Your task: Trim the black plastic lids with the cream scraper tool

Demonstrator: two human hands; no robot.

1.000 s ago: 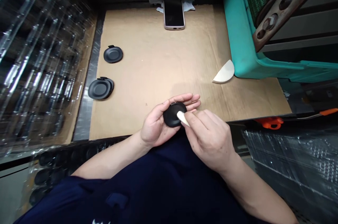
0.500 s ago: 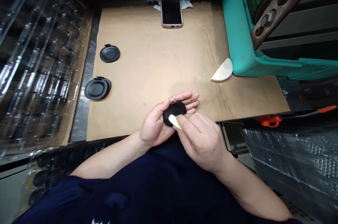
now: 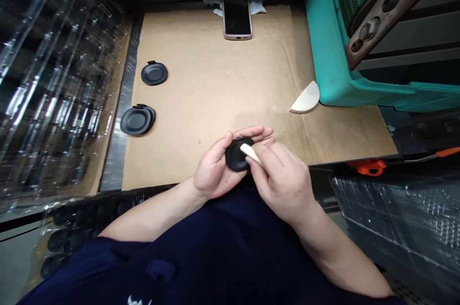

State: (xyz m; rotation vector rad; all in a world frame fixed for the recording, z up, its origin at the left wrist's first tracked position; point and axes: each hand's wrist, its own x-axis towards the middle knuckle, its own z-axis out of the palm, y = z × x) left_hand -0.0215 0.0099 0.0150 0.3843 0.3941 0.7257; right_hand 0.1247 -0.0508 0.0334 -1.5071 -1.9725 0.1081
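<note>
A round black disc (image 3: pixel 236 156) lies in the palm of my left hand (image 3: pixel 212 171), with the thumb at its upper left edge and the fingers stretched behind it. My right hand (image 3: pixel 283 180) pinches a small white pad (image 3: pixel 250 152) between thumb and fingers, and the pad's tip rests on the disc's upper right part. On the cardboard to the left sit a single black disc (image 3: pixel 154 73) with a small tab and, nearer to me, overlapping black discs (image 3: pixel 136 120). A white half-round pad (image 3: pixel 306 98) lies at the right.
A phone (image 3: pixel 237 17) lies on white cloth at the back of the cardboard sheet (image 3: pixel 215 65). A teal crate (image 3: pixel 327 56) and a rusty metal bar (image 3: pixel 388 13) stand at the right. Clear plastic trays (image 3: pixel 53 80) fill the left side. An orange handle (image 3: pixel 370 167) is beyond the right edge.
The white pad in my right hand has moved up and to the right across the disc. My left hand still holds the disc. The whole view has shifted slightly.
</note>
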